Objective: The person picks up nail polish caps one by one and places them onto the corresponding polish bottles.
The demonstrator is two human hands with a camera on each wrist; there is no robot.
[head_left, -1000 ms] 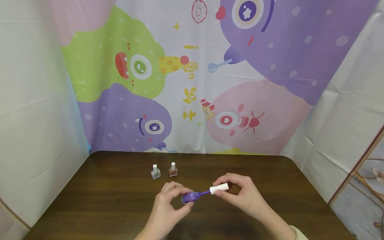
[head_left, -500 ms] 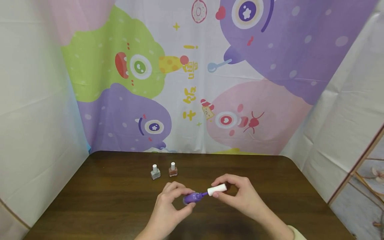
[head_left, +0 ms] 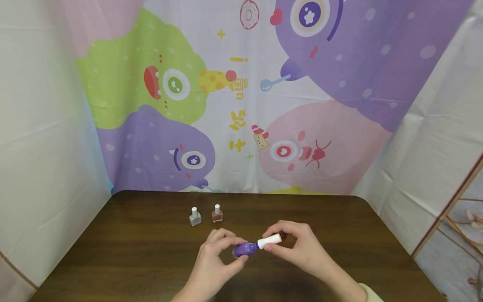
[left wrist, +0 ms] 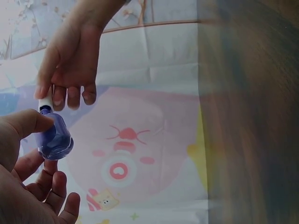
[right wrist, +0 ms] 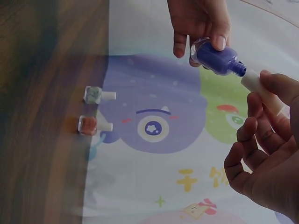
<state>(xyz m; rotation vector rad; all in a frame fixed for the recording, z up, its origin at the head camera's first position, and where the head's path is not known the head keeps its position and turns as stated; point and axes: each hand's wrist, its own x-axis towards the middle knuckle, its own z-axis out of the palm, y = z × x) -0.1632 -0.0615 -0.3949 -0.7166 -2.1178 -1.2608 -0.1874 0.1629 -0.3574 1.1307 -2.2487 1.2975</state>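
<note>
My left hand (head_left: 213,262) pinches a purple nail polish bottle (head_left: 244,250) between thumb and fingers, the bottle tilted with its neck toward the right. In my right hand (head_left: 302,249) is the white cap (head_left: 269,241), held between thumb and fingertips. The cap sits right at the bottle's threaded neck (right wrist: 239,69); a bit of thread still shows between them in the right wrist view. The brush is out of sight. From the left wrist view, the clear glass base of the bottle (left wrist: 57,147) points toward the camera.
Two more capped nail polish bottles stand upright toward the back of the dark wooden table (head_left: 132,247): a silver glitter one (head_left: 195,218) and a reddish-brown one (head_left: 217,215). Behind the table hangs a cartoon-printed cloth (head_left: 241,167).
My right hand has moved left, bringing the cap up to the bottle's neck, and the purple brush stem has gone from view. My left hand has shifted slightly right with the bottle.
</note>
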